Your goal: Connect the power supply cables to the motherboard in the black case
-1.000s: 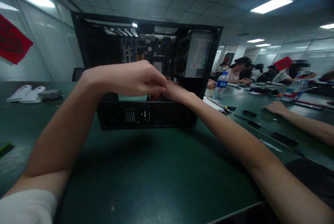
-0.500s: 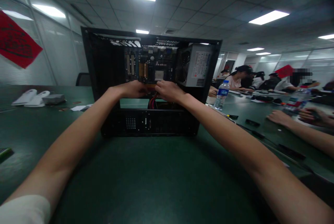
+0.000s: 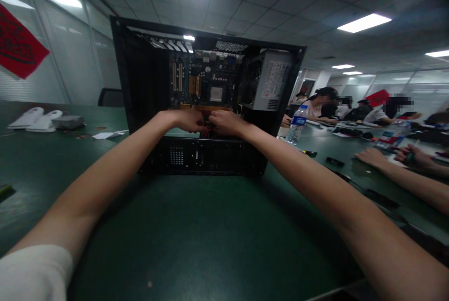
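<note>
An open black computer case (image 3: pixel 228 157) stands on the table before me, its inside facing me. At the back of it is a motherboard (image 3: pixel 219 71) with a silver square (image 3: pixel 216 94) on its processor socket. A grey power supply (image 3: pixel 275 79) sits at the upper right. Both my hands reach in at the motherboard's lower edge, close below the orange slots (image 3: pixel 206 108). My right hand (image 3: pixel 226 122) has its fingers curled round reddish cables (image 3: pixel 206 133). Beside it, my left hand (image 3: pixel 187 119) is closed, fingertips at the cables; what it pinches is hidden.
White slippers (image 3: pixel 37 119), a grey block (image 3: pixel 68 122) and paper (image 3: pixel 109 135) lie to the left. On the right stand a water bottle (image 3: pixel 297 124) and small black parts (image 3: pixel 335 161). A nearby person's hand (image 3: pixel 373 157) rests on the green table (image 3: pixel 210 226).
My left hand has shifted right and down, closer to my right hand and the cables. The case appears slightly higher and tilted differently in view. Cables below my hands are now more covered.
</note>
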`<move>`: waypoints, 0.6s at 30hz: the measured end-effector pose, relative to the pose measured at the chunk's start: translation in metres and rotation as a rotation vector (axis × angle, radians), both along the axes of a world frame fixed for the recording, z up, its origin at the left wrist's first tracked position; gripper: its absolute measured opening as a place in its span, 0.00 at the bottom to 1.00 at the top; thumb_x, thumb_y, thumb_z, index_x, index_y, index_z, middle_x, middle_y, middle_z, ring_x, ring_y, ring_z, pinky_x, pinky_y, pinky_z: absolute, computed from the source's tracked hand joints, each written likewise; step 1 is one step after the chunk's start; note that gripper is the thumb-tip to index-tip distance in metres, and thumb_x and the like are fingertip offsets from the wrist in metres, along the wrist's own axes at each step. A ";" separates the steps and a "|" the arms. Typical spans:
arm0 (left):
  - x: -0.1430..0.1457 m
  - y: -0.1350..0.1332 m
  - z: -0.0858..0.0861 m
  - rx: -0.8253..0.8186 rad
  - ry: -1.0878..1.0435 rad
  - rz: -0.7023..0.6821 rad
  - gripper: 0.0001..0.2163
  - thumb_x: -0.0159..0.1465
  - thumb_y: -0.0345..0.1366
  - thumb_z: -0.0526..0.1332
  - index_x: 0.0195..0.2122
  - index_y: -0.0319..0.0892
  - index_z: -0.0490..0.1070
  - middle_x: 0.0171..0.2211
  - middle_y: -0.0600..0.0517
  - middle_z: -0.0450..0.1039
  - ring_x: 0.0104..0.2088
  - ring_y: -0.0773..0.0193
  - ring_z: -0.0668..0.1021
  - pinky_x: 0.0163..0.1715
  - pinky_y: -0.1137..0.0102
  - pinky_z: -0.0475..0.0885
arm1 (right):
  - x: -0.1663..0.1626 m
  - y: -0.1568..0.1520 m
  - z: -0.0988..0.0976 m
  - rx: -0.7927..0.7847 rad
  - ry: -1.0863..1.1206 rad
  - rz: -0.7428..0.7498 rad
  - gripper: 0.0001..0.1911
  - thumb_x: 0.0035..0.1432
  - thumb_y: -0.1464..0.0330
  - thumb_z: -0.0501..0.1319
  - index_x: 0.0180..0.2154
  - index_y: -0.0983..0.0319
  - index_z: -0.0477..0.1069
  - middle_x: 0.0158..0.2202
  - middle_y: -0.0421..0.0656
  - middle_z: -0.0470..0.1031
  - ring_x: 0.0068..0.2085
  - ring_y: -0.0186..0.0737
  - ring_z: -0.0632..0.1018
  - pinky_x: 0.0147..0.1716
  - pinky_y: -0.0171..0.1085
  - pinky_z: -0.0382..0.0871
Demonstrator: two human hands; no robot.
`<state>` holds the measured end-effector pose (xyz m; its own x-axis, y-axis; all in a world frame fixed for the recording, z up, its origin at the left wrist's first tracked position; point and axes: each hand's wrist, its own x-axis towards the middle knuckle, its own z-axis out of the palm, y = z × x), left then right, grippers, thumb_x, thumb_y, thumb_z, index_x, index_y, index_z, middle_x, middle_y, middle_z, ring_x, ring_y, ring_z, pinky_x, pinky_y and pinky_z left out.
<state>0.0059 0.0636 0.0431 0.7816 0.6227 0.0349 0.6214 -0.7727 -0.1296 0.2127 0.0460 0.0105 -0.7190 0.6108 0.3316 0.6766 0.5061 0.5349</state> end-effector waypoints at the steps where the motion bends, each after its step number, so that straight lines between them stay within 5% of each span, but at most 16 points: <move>1: 0.000 0.002 -0.001 -0.028 -0.009 0.001 0.18 0.68 0.47 0.56 0.36 0.40 0.81 0.31 0.46 0.80 0.28 0.62 0.75 0.32 0.68 0.64 | 0.000 0.000 0.000 -0.004 0.005 0.001 0.15 0.68 0.68 0.61 0.51 0.70 0.74 0.52 0.58 0.75 0.54 0.54 0.76 0.46 0.42 0.67; 8: -0.003 0.011 -0.005 -0.176 -0.076 0.041 0.18 0.69 0.46 0.54 0.34 0.41 0.79 0.32 0.47 0.82 0.30 0.63 0.79 0.33 0.71 0.66 | 0.002 0.004 -0.002 -0.045 0.050 0.005 0.15 0.69 0.68 0.60 0.53 0.70 0.73 0.52 0.56 0.75 0.52 0.51 0.76 0.45 0.40 0.65; 18: 0.001 0.010 -0.008 -0.028 -0.019 -0.014 0.13 0.65 0.42 0.57 0.33 0.41 0.79 0.29 0.49 0.80 0.27 0.63 0.75 0.30 0.69 0.63 | 0.004 0.011 -0.002 -0.061 -0.006 0.059 0.14 0.69 0.70 0.59 0.52 0.70 0.73 0.53 0.57 0.75 0.53 0.50 0.75 0.46 0.40 0.64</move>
<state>0.0067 0.0736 0.0352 0.7899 0.6123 0.0326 0.6123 -0.7848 -0.0961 0.2164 0.0569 0.0083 -0.7562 0.5861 0.2908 0.6416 0.5771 0.5053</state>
